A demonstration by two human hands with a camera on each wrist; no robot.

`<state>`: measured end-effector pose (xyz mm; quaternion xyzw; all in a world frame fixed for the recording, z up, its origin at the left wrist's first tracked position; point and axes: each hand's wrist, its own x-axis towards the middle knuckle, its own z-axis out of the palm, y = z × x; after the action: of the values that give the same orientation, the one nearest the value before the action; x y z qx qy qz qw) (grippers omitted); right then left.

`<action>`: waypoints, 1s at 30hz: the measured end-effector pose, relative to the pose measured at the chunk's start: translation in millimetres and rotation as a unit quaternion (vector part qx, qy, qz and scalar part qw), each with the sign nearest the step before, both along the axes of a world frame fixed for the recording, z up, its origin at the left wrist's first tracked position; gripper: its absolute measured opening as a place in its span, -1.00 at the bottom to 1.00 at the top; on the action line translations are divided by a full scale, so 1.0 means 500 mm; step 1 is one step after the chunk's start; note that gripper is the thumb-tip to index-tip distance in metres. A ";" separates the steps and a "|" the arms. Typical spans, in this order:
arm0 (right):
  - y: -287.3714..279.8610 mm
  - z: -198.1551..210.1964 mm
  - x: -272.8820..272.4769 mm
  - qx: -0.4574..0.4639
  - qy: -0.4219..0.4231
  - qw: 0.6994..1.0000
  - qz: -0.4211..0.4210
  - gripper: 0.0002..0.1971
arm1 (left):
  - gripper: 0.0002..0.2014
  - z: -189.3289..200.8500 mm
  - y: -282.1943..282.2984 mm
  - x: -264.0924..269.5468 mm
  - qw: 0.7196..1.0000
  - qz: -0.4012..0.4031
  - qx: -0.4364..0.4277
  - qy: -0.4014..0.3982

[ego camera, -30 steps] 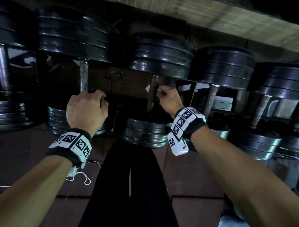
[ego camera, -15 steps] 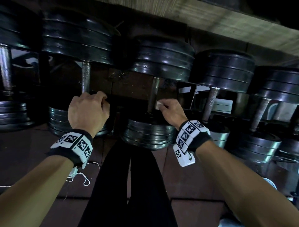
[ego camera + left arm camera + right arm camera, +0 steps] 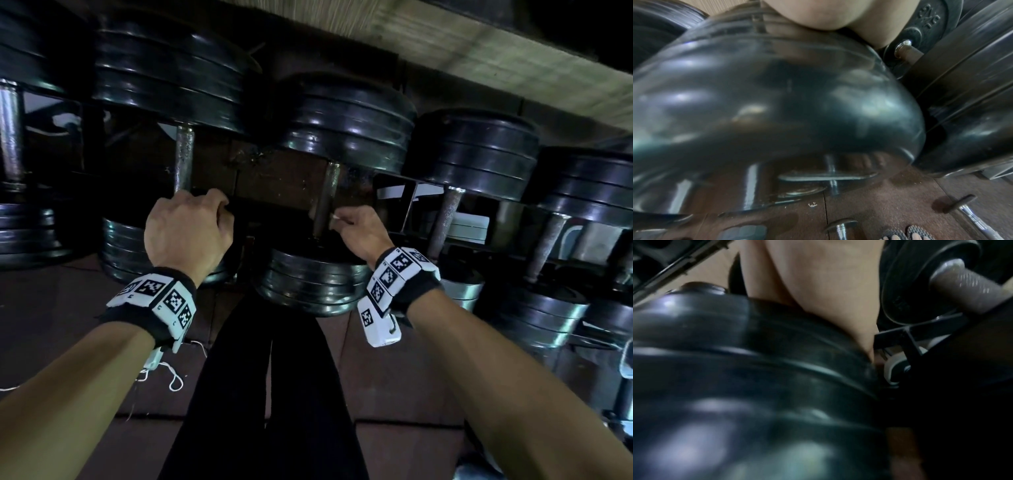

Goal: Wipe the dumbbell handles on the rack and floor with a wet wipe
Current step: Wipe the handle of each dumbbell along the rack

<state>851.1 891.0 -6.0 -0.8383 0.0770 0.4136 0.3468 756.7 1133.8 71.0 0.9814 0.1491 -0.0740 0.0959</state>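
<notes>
Black plate dumbbells lie in a row on a low rack. My left hand (image 3: 191,226) grips the near end of the left dumbbell's steel handle (image 3: 184,157); in the left wrist view only its palm (image 3: 828,14) shows above a blurred plate (image 3: 777,97). My right hand (image 3: 342,222) is curled round the lower part of the middle dumbbell's handle (image 3: 329,185), holding a white wet wipe (image 3: 334,216) against it; only a small edge of the wipe shows. In the right wrist view the palm (image 3: 818,288) sits behind that dumbbell's near plates (image 3: 735,369), and the fingers are hidden.
More dumbbells (image 3: 476,154) continue to the right, with a knurled handle (image 3: 966,288) close to my right hand. A wooden shelf (image 3: 479,51) hangs over the rack. My black-trousered legs (image 3: 274,377) are below. Loose bars (image 3: 970,211) lie on the brown floor mat by my sandalled feet (image 3: 906,233).
My right hand has slid with the wipe down the middle handle toward the near plates. The left hand has kept its grip in place.
</notes>
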 end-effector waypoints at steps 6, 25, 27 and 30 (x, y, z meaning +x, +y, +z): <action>-0.017 0.019 -0.002 0.029 0.013 0.999 -0.038 -0.90 | -0.86 -0.003 0.001 0.000 1.000 0.002 0.000 0.009; 0.003 0.057 0.037 0.019 -0.158 0.985 -0.065 -0.76 | -0.87 -0.007 0.001 -0.002 1.000 0.006 -0.001 0.001; 0.031 0.074 0.058 0.008 -0.212 0.975 -0.072 -0.78 | -0.87 -0.008 0.000 -0.002 1.000 0.012 -0.003 -0.003; 0.033 0.089 0.029 -0.019 -0.236 0.971 -0.014 -0.82 | -0.88 -0.006 0.001 -0.002 1.000 0.014 -0.009 -0.004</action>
<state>865.6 907.3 38.6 -0.9176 0.0120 0.1975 0.3449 755.9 1134.2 67.8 0.9787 0.1615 -0.0698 0.1059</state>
